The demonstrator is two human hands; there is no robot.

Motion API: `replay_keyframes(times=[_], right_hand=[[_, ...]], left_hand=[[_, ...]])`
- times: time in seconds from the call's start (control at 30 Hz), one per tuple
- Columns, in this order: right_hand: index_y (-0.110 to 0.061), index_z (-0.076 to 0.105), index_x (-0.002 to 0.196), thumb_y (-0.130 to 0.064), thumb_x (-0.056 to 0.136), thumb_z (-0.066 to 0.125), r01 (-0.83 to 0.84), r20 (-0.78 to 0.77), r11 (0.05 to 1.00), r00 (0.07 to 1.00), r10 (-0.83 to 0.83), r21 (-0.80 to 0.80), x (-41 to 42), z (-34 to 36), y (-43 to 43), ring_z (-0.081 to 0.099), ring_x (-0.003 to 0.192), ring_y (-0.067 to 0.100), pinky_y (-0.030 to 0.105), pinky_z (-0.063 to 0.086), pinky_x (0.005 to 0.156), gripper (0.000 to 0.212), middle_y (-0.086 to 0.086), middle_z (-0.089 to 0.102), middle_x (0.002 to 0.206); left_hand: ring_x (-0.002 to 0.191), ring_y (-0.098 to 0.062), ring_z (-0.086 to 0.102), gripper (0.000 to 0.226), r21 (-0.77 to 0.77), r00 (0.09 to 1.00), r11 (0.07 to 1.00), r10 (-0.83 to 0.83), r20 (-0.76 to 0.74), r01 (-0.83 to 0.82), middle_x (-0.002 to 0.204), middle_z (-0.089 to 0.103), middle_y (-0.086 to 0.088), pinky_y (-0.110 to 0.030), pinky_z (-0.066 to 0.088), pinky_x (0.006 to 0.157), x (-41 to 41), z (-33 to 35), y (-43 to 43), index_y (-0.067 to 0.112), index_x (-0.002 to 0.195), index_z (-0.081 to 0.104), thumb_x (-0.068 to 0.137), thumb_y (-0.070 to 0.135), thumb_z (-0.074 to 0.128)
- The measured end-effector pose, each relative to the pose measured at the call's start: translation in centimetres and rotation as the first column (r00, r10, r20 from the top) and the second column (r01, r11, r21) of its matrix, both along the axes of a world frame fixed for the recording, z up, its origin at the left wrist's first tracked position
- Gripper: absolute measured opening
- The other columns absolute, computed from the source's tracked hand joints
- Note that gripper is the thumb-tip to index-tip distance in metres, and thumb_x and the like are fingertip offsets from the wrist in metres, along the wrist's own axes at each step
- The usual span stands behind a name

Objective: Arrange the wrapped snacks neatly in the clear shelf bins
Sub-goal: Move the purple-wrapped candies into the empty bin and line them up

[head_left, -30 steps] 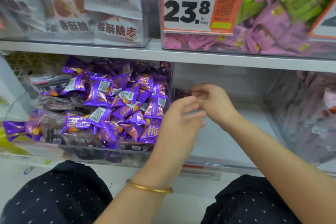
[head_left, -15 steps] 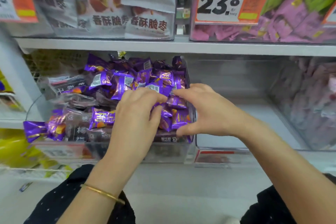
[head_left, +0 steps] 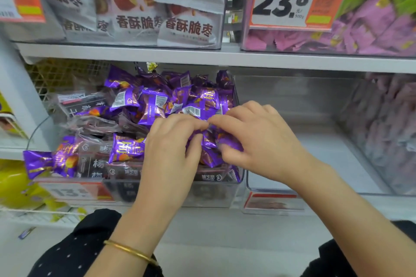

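The white lower shelf [head_left: 360,207] carries a row of bins side by side. A clear bin [head_left: 213,195] heaped with purple wrapped snacks [head_left: 153,108] stands at its front edge. Just right of that bin sits an empty clear bin [head_left: 292,101], with a red label [head_left: 272,202] at its foot. Further right is a third bin [head_left: 387,132] of pale packets, too blurred to read. Above the purple bin runs the upper shelf board [head_left: 225,57]. It bears a bin of grey packs [head_left: 139,22] directly overhead and a bin of pink packets [head_left: 360,36] up to the right.
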State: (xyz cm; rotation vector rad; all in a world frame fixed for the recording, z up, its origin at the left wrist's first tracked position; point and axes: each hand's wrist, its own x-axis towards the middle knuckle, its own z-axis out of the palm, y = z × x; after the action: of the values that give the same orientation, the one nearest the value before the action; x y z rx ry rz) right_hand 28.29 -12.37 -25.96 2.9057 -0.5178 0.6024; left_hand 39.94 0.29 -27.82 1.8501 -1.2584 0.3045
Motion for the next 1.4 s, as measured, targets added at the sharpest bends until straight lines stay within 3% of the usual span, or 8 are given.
replay_keyframes(times=[0.27,0.37,0.5,0.63,0.77,1.07,1.27,1.4], right_hand=[[-0.02,0.067,0.097,-0.038,0.068,0.042,0.025,0.228,0.997,0.974,-0.007,-0.076,0.0,0.2,-0.7,0.055,0.072,0.027,0.031,0.039,0.062,0.042,-0.006,0.064,0.069],[-0.024,0.066,0.101,-0.034,0.074,0.05,-0.031,0.389,0.968,0.918,-0.071,0.25,-0.5,0.7,-0.4,0.053,0.075,0.023,0.031,0.045,0.064,0.033,-0.011,0.062,0.069],[-0.023,0.063,0.098,-0.011,0.086,0.058,-0.295,0.559,0.609,0.772,-0.302,0.737,-2.0,1.9,-2.0,0.06,0.068,0.004,0.017,0.045,0.059,0.018,-0.007,0.065,0.082],[-0.021,0.058,0.091,-0.016,0.092,0.053,-0.023,0.27,0.434,0.812,-0.517,0.901,-3.8,0.3,-7.3,0.055,0.061,0.008,0.022,0.036,0.047,0.008,0.001,0.061,0.082],[-0.016,0.057,0.091,-0.011,0.093,0.054,0.136,-0.023,0.258,0.918,-0.397,0.956,-2.1,-4.4,-10.2,0.049,0.061,0.012,0.024,0.037,0.05,0.006,0.005,0.055,0.076],[-0.015,0.06,0.107,-0.007,0.085,0.064,0.133,-0.028,0.452,0.972,-0.233,0.882,-2.3,-7.1,-12.2,0.052,0.075,0.009,0.005,0.039,0.054,0.024,0.002,0.059,0.092],[-0.013,0.055,0.101,0.001,0.084,0.064,0.071,0.05,0.39,0.956,-0.29,0.918,-2.6,-8.3,-12.3,0.05,0.04,0.0,0.016,0.038,0.037,0.024,0.009,0.063,0.091],[-0.014,0.053,0.105,0.003,0.085,0.061,0.059,0.066,0.35,0.94,-0.336,0.935,-1.4,-9.1,-11.4,0.057,0.049,0.014,0.023,0.049,0.041,0.027,0.007,0.056,0.089]], left_hand=[[0.096,-0.017,0.051,0.021,-0.025,1.0,1.0,-0.006,0.0,0.006,0.099,0.062,0.01,-0.009,0.028,0.087,-0.3,-0.1,-0.3,0.019,0.099,0.069,0.084,0.014,0.056],[0.098,-0.017,0.05,0.019,-0.041,1.0,0.999,-0.004,0.009,0.004,0.1,0.061,0.01,-0.011,0.028,0.088,-0.6,-0.1,-0.5,0.019,0.099,0.068,0.085,0.014,0.056],[0.102,-0.018,0.046,0.021,-0.076,0.994,0.997,-0.018,0.105,0.026,0.107,0.06,0.003,-0.019,0.031,0.092,-1.4,0.6,-0.9,0.015,0.102,0.068,0.086,0.01,0.055],[0.103,-0.019,0.048,0.026,0.063,0.941,0.994,-0.102,0.322,0.086,0.108,0.064,0.006,-0.034,0.029,0.087,-1.5,2.3,-3.1,0.019,0.102,0.069,0.085,0.022,0.05],[0.098,-0.021,0.057,0.032,0.234,0.868,0.972,-0.123,0.482,0.009,0.1,0.068,0.005,-0.037,0.026,0.086,-1.6,2.4,-5.3,0.02,0.093,0.07,0.083,0.032,0.043],[0.096,-0.022,0.059,0.033,0.262,0.902,0.964,-0.143,0.407,0.034,0.099,0.067,0.008,-0.037,0.025,0.088,-1.3,1.1,-5.3,0.023,0.092,0.072,0.087,0.035,0.041],[0.1,-0.02,0.055,0.034,0.244,0.928,0.968,-0.14,0.345,0.055,0.102,0.067,0.008,-0.035,0.024,0.091,-1.2,1.0,-5.2,0.024,0.093,0.072,0.087,0.036,0.041],[0.101,-0.019,0.053,0.034,0.242,0.934,0.968,-0.14,0.33,0.06,0.103,0.067,0.009,-0.035,0.024,0.091,-1.3,0.9,-5.2,0.024,0.093,0.072,0.087,0.037,0.041]])
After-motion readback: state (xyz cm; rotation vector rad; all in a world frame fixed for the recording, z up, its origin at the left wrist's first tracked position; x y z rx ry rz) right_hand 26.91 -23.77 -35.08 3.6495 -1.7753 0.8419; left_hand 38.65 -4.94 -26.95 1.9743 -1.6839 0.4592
